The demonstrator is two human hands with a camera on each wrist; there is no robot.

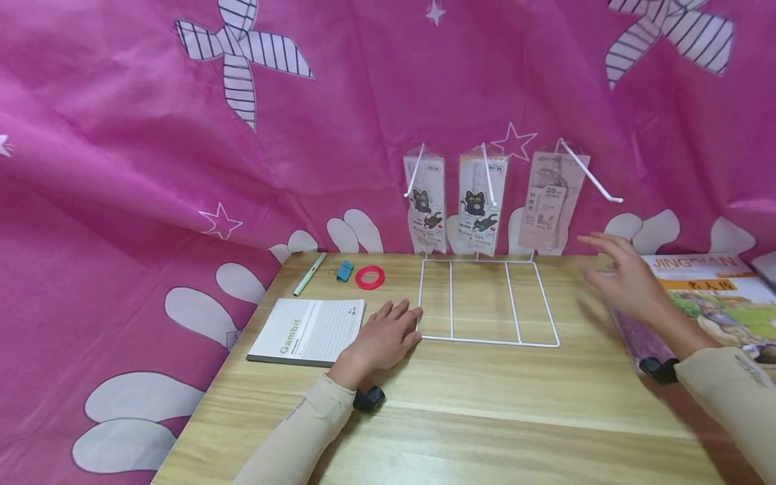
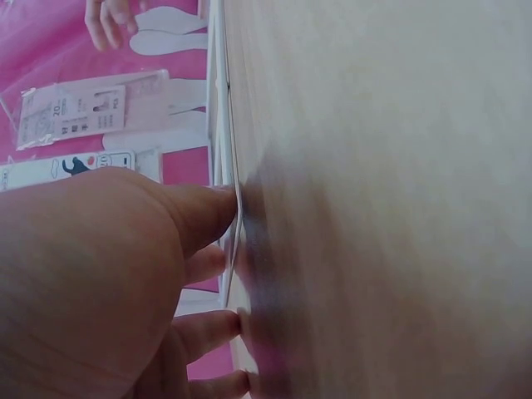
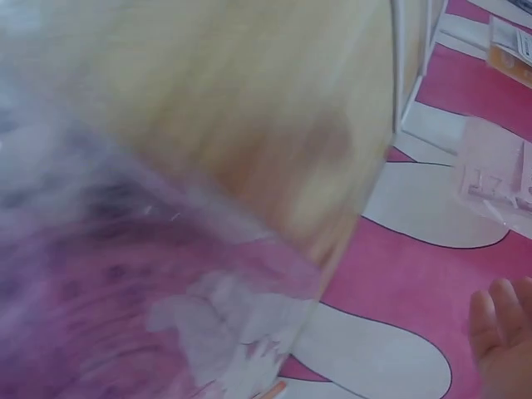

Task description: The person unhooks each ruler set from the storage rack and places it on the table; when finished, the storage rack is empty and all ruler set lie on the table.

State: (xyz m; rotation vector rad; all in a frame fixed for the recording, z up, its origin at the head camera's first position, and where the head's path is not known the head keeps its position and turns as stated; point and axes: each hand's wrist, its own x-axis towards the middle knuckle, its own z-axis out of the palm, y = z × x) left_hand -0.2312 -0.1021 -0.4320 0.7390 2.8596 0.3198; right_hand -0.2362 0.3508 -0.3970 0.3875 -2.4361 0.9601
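A white wire rack (image 1: 485, 341) lies with its base flat on the wooden table, and its hooks stick out in front of the pink cloth. On the hooks hang two packaged ruler sets with cat pictures, the left one (image 1: 428, 202) and the middle one (image 1: 481, 202), and a pinkish packaged ruler set (image 1: 552, 202) on the right. My left hand (image 1: 383, 335) rests at the base's left edge, fingers spread; in the left wrist view its thumb touches the wire (image 2: 220, 125). My right hand (image 1: 630, 279), blurred, hovers with loose fingers and nothing held, right of the rack.
Left of the rack lie a notebook (image 1: 309, 330), a pale green pen (image 1: 310, 274), a blue binder clip (image 1: 344, 271) and a red tape roll (image 1: 370, 277). Books or magazines (image 1: 709, 296) lie under and beyond my right forearm. Pink cloth (image 1: 364, 101) hangs behind the table.
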